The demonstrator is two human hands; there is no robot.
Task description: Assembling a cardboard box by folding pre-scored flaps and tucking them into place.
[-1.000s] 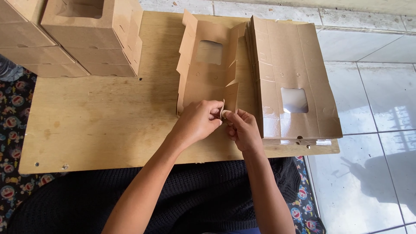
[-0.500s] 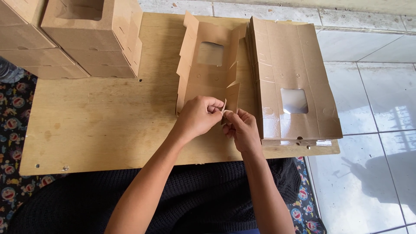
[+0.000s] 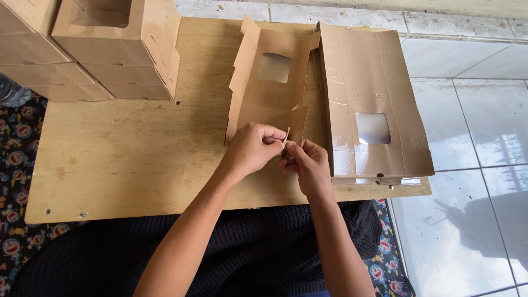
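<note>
Left hand (image 3: 252,149) and right hand (image 3: 308,165) fingers pinching the near flap of a half-folded windowed cardboard box (image 3: 269,93) on the wooden desk (image 3: 126,154).

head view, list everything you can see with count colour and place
half-folded box: 1, brown card with window, board centre, both hands at its near flap
flat boxes: 1 stack, brown, right edge of board
folded boxes: several, brown, stacked top left
board: 1, pale wood, on lap
floor tiles: white, right
patterned mat: dark, cartoon print, left
black garment: 1, below board
left hand: pinching flap
right hand: pinching flap
</note>
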